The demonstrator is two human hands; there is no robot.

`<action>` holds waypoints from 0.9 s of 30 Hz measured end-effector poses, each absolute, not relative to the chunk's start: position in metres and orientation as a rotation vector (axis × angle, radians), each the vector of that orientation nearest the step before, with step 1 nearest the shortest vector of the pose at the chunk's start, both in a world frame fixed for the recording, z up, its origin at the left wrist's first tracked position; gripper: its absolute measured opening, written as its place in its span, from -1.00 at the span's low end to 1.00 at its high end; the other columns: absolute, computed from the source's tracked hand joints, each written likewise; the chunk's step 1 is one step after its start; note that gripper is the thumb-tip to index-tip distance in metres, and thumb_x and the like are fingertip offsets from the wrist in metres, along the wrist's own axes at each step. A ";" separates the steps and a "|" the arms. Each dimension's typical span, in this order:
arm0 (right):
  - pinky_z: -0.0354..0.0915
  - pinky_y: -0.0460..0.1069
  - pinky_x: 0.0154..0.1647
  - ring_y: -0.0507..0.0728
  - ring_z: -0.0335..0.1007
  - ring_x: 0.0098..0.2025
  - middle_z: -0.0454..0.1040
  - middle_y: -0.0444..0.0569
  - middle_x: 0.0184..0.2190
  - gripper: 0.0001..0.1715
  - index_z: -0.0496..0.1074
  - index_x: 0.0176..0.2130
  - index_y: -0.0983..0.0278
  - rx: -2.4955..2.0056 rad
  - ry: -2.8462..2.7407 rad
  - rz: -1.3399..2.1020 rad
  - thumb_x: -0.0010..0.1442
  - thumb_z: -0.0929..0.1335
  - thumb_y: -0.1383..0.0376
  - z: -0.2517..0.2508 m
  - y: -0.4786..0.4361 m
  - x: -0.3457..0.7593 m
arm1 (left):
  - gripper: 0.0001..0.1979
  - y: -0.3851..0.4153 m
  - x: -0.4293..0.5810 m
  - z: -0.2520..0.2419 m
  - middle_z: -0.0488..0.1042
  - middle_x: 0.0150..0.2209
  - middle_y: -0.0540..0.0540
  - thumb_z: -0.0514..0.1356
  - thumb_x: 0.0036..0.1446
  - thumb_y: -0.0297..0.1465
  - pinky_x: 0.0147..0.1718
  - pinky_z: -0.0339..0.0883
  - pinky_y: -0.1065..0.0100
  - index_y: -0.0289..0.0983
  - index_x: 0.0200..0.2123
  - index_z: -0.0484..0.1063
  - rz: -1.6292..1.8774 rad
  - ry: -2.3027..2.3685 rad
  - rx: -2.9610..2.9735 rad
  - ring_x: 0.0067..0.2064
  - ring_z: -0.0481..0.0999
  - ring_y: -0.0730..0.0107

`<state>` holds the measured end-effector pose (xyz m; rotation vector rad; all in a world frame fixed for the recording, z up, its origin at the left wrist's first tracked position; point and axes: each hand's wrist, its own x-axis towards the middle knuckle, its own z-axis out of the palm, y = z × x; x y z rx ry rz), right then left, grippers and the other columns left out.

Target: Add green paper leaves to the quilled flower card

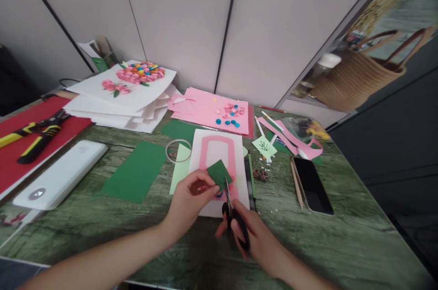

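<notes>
Between thumb and fingers, my left hand (191,194) pinches a small square of dark green paper (219,173). My right hand (256,235) is closed round the black handles of a pair of scissors (228,199). The scissor blades point up and lie at the right part of the green square; whether they have cut into it I cannot tell. Below both hands is a white card (241,194) with a pink paper frame (221,139) on it. Pink and blue bits on the card are partly hidden by my left hand and the green square.
A larger green sheet (135,171), a metal ring (178,151) and a white power bank (61,173) lie to the left. Yellow-black pliers (41,135) rest on red paper. Pink sheets (205,107) with small curls lie behind. A phone (313,185) and wooden stick (297,183) lie right.
</notes>
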<state>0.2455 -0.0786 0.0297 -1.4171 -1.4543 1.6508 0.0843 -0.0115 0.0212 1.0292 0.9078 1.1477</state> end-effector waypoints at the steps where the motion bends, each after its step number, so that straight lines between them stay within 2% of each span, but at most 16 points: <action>1: 0.04 -0.18 -0.74 -0.14 0.02 -0.72 0.49 -0.04 -0.36 -0.48 0.14 -0.28 0.24 -1.424 -1.445 1.654 0.17 0.16 -0.17 0.031 -0.078 0.245 | -0.82 -0.012 0.084 0.021 0.32 -0.53 0.11 0.30 -0.07 -0.51 -0.45 0.26 0.55 -0.28 -0.50 0.30 1.146 0.901 1.020 -0.46 0.36 0.58; 6: 0.02 -0.18 -0.75 -0.13 0.00 -0.72 0.44 -0.10 -0.42 -0.51 0.14 -0.30 0.24 -1.416 -1.441 1.650 0.18 0.17 -0.14 0.031 -0.077 0.245 | -0.73 -0.010 0.083 0.020 0.31 -0.48 0.11 0.33 -0.07 -0.47 -0.44 0.30 0.51 -0.25 -0.43 0.22 1.175 0.818 0.898 -0.45 0.38 0.55; 9: 0.05 -0.16 -0.70 -0.10 0.05 -0.69 0.38 -0.14 -0.50 -0.56 0.18 -0.32 0.24 -1.424 -1.465 1.610 0.21 0.18 -0.09 0.031 -0.076 0.246 | -0.74 -0.005 0.081 0.023 0.35 -0.44 0.08 0.32 -0.05 -0.43 -0.43 0.35 0.46 -0.23 -0.34 0.27 1.205 0.799 0.800 -0.42 0.42 0.51; 13: 0.11 -0.14 -0.62 -0.08 0.12 -0.65 0.41 -0.12 -0.47 -0.60 0.22 -0.30 0.24 -1.426 -1.459 1.600 0.20 0.22 -0.05 0.031 -0.077 0.246 | -0.78 0.000 0.080 0.026 0.39 -0.49 0.07 0.34 -0.09 -0.43 -0.51 0.35 0.49 -0.27 -0.35 0.38 1.209 0.856 0.759 -0.49 0.42 0.54; 18: 0.07 -0.17 -0.71 -0.10 0.06 -0.68 0.43 -0.09 -0.41 -0.54 0.21 -0.23 0.24 -1.398 -1.423 1.630 0.19 0.20 -0.10 0.027 -0.078 0.248 | -0.82 0.001 0.079 0.025 0.46 -0.50 0.04 0.35 -0.10 -0.44 -0.50 0.38 0.48 -0.30 -0.38 0.44 1.208 0.865 0.793 -0.52 0.45 0.53; 24: 0.11 -0.16 -0.69 -0.10 0.04 -0.67 0.41 -0.11 -0.44 -0.39 0.22 -0.25 0.22 -1.365 -1.367 1.670 0.09 0.18 -0.24 0.028 -0.080 0.250 | -0.82 -0.001 0.078 0.025 0.42 -0.55 0.07 0.36 -0.11 -0.44 -0.51 0.37 0.48 -0.29 -0.37 0.48 1.206 0.900 0.837 -0.54 0.45 0.53; 27: 0.13 -0.15 -0.67 -0.11 0.04 -0.67 0.45 -0.08 -0.40 -0.39 0.23 -0.25 0.23 -1.323 -1.368 1.662 0.09 0.18 -0.24 0.030 -0.081 0.250 | -0.82 0.001 0.078 0.024 0.45 -0.55 0.05 0.36 -0.11 -0.43 -0.50 0.38 0.46 -0.30 -0.36 0.51 1.191 0.910 0.857 -0.53 0.45 0.52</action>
